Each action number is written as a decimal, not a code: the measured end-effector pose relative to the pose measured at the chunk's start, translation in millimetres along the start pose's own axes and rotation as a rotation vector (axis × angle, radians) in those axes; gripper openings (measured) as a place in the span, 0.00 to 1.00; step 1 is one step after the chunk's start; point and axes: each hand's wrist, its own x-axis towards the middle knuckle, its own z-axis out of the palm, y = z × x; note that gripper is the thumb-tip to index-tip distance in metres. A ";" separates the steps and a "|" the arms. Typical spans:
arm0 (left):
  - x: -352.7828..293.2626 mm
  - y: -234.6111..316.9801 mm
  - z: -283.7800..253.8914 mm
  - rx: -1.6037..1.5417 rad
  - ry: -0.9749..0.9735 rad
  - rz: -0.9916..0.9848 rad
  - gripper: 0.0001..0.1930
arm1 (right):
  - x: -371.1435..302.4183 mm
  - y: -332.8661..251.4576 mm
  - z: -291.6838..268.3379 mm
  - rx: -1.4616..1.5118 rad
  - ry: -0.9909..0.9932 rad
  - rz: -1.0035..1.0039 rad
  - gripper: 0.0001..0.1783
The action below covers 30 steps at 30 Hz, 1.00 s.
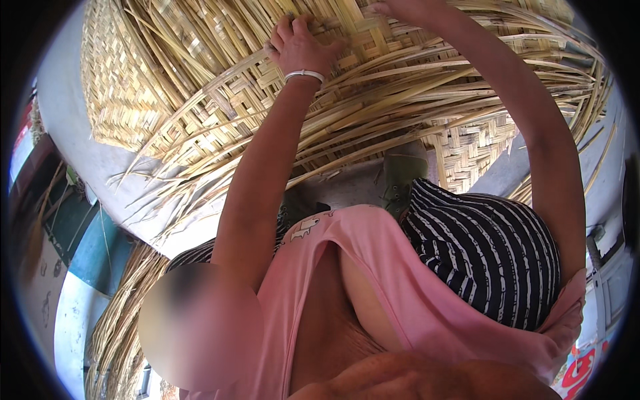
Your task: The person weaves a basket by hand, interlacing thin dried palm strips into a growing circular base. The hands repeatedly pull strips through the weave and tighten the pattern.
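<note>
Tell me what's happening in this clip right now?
A person is working on a large piece of woven bamboo matting spread in front of them. The left hand, with a white bangle at the wrist, presses on the woven part near the top. The right hand reaches to the upper edge and is mostly cut off. Loose unwoven strips fan out to the right.

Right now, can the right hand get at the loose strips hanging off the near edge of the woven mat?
Probably yes: the right hand rests on the woven mat, and nothing blocks the loose strips below it, nearer the body.
</note>
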 end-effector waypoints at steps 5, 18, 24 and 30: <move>1.9 7.5 9.2 -0.046 0.016 -0.087 0.41 | -2.0 -4.4 -4.4 0.022 0.042 -0.032 0.15; 3.7 -4.3 6.1 -0.038 0.032 -0.048 0.36 | -0.7 -14.9 -7.4 -0.084 -0.020 -0.010 0.11; 5.9 23.7 3.3 -0.070 0.035 -0.174 0.37 | 6.2 -26.7 -4.4 0.062 -0.233 0.264 0.11; 8.9 28.0 16.6 -0.036 0.075 -0.213 0.38 | -2.4 -29.2 -12.0 -0.210 -0.120 0.010 0.09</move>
